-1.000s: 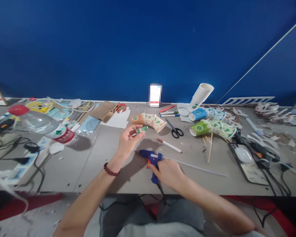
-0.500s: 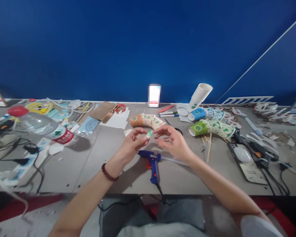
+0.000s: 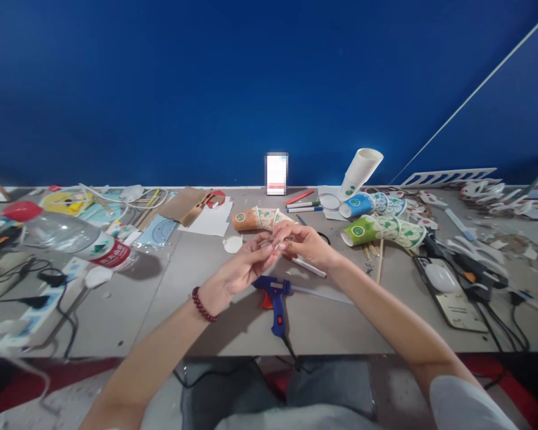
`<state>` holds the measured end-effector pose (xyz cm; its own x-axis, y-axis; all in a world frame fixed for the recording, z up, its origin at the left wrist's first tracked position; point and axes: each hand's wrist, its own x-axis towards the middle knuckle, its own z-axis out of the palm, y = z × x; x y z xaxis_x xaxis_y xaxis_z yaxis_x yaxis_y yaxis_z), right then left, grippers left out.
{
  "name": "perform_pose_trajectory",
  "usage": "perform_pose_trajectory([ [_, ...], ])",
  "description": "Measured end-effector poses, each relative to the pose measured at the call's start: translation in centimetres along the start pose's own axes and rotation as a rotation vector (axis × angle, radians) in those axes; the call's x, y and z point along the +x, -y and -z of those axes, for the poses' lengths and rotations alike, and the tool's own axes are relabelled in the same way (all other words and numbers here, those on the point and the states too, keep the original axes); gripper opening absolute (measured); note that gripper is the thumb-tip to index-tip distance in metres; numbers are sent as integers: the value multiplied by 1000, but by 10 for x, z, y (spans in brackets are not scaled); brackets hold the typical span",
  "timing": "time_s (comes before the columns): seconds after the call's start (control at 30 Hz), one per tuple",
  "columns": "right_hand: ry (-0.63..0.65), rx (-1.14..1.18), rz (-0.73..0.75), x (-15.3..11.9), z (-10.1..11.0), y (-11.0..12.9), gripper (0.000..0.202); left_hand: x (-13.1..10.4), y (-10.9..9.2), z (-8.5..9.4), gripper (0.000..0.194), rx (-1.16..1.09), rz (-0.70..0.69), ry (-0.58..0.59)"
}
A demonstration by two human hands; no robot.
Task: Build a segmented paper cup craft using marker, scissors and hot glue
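Observation:
My left hand [image 3: 246, 266] is closed, its thumb and fingers pinching a small pale paper piece [image 3: 276, 245]. From the other side the fingertips of my right hand [image 3: 312, 246] press on the same piece, and they cover most of it. Just below the hands a blue glue gun [image 3: 278, 310] with an orange trigger lies on the table. Behind my fingers rests a bent row of joined orange-printed paper cups [image 3: 247, 219], partly hidden. A white stick-like piece [image 3: 311, 267] lies under my right hand, and a white disc [image 3: 232, 243] lies behind my left.
Blue paper cups [image 3: 357, 205] and green paper cups [image 3: 361, 231] lie to the right, near a leaning white cup stack [image 3: 362, 172]. A phone [image 3: 457, 307] carries a white mouse [image 3: 439, 278]. Leftward are a water bottle [image 3: 78, 234] and power strip [image 3: 56, 307]. Markers [image 3: 305, 209] lie behind.
My right hand has moved left and closed onto the small piece in my left hand. The white stick-like piece and white disc now show more clearly. The view has shifted slightly.

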<state>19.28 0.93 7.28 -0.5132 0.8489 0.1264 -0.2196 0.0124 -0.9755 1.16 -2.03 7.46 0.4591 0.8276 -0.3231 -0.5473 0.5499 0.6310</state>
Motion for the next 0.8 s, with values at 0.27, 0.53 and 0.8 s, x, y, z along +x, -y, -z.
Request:
perform_pose_trajectory([
  [0.27,-182,-152,-73,9,39,13,34,32,-18,14,37,707,-373,-170],
  [0.53,-220,-412,-163,6,83,20,28,81,-59,29,61,2014,-827,178],
  [0.8,-241,-406,-213,12,87,13,29,111,-55,42,50,2182,-824,192],
])
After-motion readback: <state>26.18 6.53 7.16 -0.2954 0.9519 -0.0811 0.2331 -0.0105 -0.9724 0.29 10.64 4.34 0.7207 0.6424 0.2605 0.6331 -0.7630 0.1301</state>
